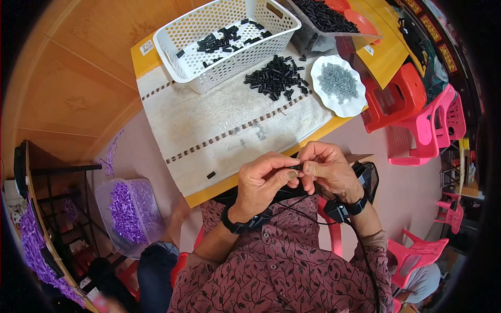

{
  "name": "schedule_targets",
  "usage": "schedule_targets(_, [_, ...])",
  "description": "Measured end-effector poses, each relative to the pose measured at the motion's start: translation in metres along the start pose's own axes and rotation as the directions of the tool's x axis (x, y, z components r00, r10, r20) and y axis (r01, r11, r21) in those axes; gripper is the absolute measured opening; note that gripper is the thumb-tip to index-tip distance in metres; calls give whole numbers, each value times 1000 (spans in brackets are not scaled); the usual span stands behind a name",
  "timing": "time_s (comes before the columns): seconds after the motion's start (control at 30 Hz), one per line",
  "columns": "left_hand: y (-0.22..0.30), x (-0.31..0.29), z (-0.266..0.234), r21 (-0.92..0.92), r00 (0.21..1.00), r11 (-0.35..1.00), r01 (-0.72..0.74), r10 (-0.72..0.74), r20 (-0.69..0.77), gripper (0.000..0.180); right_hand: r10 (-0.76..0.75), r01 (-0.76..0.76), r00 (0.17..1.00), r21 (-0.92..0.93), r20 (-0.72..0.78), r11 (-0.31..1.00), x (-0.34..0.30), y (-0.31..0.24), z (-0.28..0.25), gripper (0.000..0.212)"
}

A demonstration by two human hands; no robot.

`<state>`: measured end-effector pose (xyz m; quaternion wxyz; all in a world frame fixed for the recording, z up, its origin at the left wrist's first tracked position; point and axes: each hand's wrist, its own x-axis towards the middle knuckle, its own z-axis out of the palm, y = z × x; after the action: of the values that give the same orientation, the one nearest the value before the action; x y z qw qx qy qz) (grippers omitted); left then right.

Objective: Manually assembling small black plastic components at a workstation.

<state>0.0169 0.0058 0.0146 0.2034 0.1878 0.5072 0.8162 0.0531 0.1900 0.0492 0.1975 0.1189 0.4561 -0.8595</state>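
The left hand (pixel 265 180) is pinching a small black piece (pixel 296 167), thumb and forefinger closing on it with no visible gap. The right hand (pixel 330 169) is curling its thumb and fingertips together at the piece's right end; whether they are gripping it or something tinier, I cannot tell.

Both hands are working just off the near edge of the table (pixel 209 141), so a slip could be sending the piece into the lap or onto the floor. Such a slip would be coming from fingertips covering nearly all of it, or from the two hands pushing unevenly.

The piece is sitting between the two sets of fingertips, mostly hidden. Outward, a loose black piece (pixel 211 175) is lying near the table's near left corner, and a white scalloped plate (pixel 356 108) of clear bits (pixel 338 82) is standing by the right corner. Beyond, a black pile (pixel 276 77) is resting beside a white basket (pixel 235 67) toward the far edge.
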Motion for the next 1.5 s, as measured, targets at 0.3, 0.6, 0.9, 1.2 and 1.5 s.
schedule_targets(0.3, [6, 1, 0, 192, 995, 978, -80, 66, 77, 13, 36, -36, 999, -23, 34, 999, -1, 4, 0, 12])
schedule_targets(0.6, [6, 1, 5, 114, 999, 993, -33, 35, -21, 20, 38, -40, 998, -33, -52, 999, -4, -12, 10, 14])
schedule_targets(0.9, [7, 1, 9, 105, 999, 994, -26, 30, -29, 22, -95, 82, 994, -191, -58, 978, -9, -12, 14, 15])
schedule_targets(1.2, [11, 6, 17, 33, 997, 997, 69, -68, -43, 22, -71, 54, 990, -136, -121, 989, -15, -19, 15, 18])
schedule_targets(1.5, [13, 6, 24, 37, 992, 993, 108, -105, -70, 21, -86, 84, 993, -32, -82, 996, -19, -14, 8, 23])
